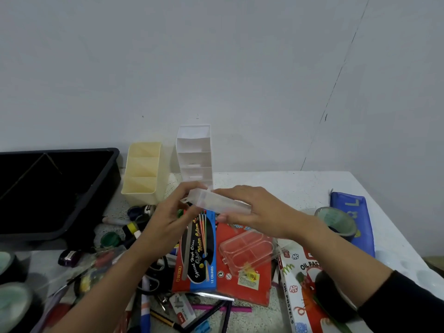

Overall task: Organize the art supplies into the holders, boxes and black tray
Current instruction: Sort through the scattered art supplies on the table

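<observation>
Both hands hold a small clear plastic box point(216, 200) in the air above the clutter. My left hand point(173, 212) grips its left end and my right hand point(252, 210) wraps over its right part. Behind them stand a cream holder point(144, 171) with three compartments and a tall white holder point(194, 155) with several shelves. The black tray point(105, 188) sits at the far left. Below the hands lie a Nikki water colour box point(199, 255), a red box point(245, 284) bearing a clear compartment case point(247, 251), and an oil pastels box point(295, 284).
Paint pots point(110, 239), pens, pencils and scissors are scattered at the lower left. Tape rolls sit at the left edge point(12, 304) and at the right point(336, 222), next to a blue pouch point(353, 217). The wall rises close behind the table.
</observation>
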The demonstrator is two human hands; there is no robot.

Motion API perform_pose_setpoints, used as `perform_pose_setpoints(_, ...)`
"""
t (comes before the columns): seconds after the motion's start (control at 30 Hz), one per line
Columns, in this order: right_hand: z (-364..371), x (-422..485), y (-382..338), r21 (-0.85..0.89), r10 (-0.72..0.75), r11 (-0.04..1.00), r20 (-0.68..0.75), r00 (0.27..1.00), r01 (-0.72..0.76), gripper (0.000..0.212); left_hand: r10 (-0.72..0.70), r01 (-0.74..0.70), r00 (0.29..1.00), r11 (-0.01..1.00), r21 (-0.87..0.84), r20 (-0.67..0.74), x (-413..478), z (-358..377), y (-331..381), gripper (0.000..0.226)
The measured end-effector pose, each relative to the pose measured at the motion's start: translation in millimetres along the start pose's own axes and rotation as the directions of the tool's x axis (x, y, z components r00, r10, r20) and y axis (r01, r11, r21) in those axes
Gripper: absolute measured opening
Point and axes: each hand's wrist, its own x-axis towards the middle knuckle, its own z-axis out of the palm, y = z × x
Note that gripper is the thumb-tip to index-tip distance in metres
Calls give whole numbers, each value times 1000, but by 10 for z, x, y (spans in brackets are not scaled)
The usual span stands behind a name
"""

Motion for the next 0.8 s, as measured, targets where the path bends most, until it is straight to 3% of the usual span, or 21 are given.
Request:
perform_pose_setpoints(0.17,15,-113,77,-196,59,978,-66,996,-71,75,-93,81,953,995,-52,-289,-2,-40,-118,23)
perform_pose_setpoints(0.3,-36,-351,277,-207,184,958,-79,980,-197,101,-241,173,863,967,-188,-444,-35,-192,-265,29)
perform_pose_setpoints(0.4,-51,-502,355,-208,238,949,-17,971,-236,109,-271,190,847,958,-216,-458,-52,-252,-318,28)
perform_pose_setpoints(0.57,31,-586,359,-268,224,954,347,911,-133,111,-404,263,809,899,-351,-427,-3,-322,-335,32)
perform_pose_setpoints(0.67,201,-539,388,-389,187,921,375,908,-28,111,-461,313,798,867,-386,-388,-14,-297,-373,39)
perform_pose_setpoints(0.8,218,-453,545,-417,179,909,323,929,-30,100,-501,289,806,798,-529,-315,-41,-234,-333,35)
